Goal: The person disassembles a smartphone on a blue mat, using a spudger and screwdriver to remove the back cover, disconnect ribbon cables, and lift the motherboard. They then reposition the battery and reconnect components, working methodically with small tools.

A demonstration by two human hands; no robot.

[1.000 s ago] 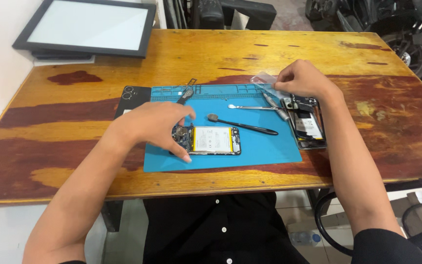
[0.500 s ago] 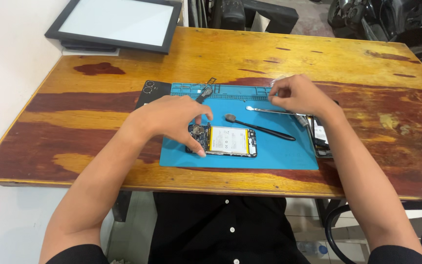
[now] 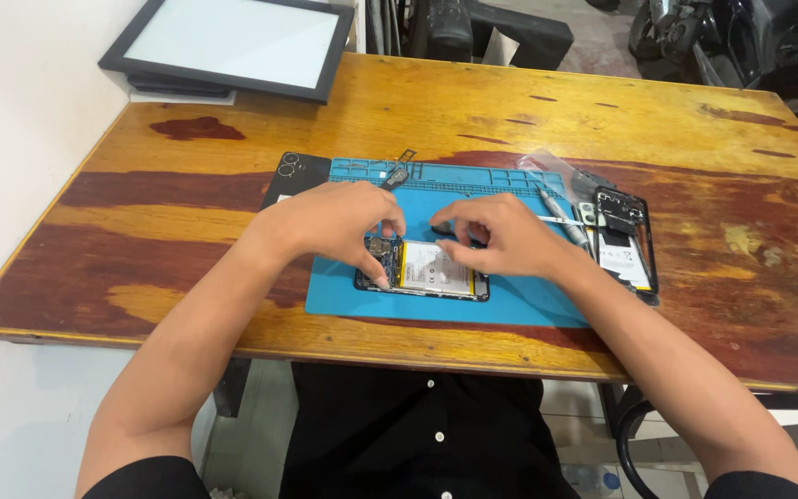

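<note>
Since the earlier frame, right hand [image 3: 501, 236] has moved from the mat's far edge onto the opened phone [image 3: 422, 269]; left hand [image 3: 339, 222] pinches its left end. Phone lies on blue repair mat [image 3: 528, 300]; right fingers are curled on its top edge.

Opened phone [image 3: 436, 270] top edge hidden under both hands; fingers' [image 3: 454, 242] contact unclear

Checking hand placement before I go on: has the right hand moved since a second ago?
Yes. The right hand has come in from the far right end of the blue mat to the opened phone at its middle, opposite the left hand.
</note>
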